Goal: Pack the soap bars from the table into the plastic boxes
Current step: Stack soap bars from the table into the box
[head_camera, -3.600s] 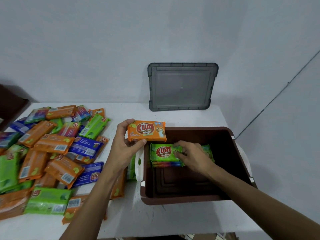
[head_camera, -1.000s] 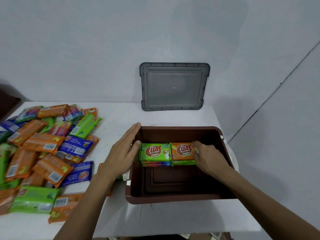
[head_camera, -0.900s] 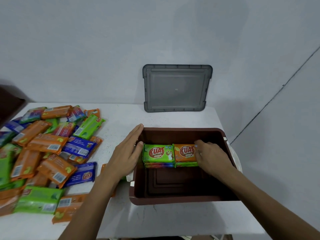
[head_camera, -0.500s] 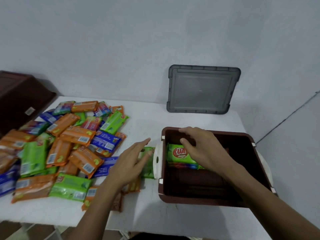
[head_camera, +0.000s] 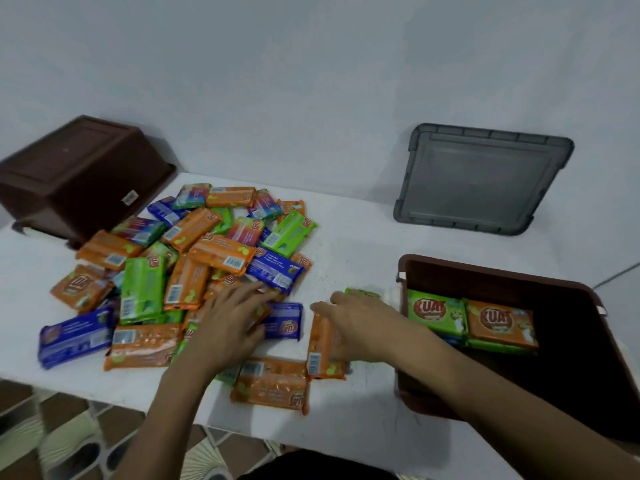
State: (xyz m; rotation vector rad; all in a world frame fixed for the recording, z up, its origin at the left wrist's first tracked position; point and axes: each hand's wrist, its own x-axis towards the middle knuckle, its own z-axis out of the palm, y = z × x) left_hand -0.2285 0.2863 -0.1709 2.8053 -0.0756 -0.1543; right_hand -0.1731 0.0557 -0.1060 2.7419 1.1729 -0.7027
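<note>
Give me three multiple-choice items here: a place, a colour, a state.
1. Where is the grey lid? A. On the floor B. Leaning against the wall C. Under the soap pile
2. Which colours lie on top in the open brown box? A. Blue, blue B. Orange, blue C. Green, orange
3. How does the far-left brown box sit? A. Upside down B. Upright, full C. Lidded
Answers: 1 B, it stands on edge against the wall. 2 C, a green soap bar lies beside an orange soap bar. 3 A, its flat base faces up.
</note>
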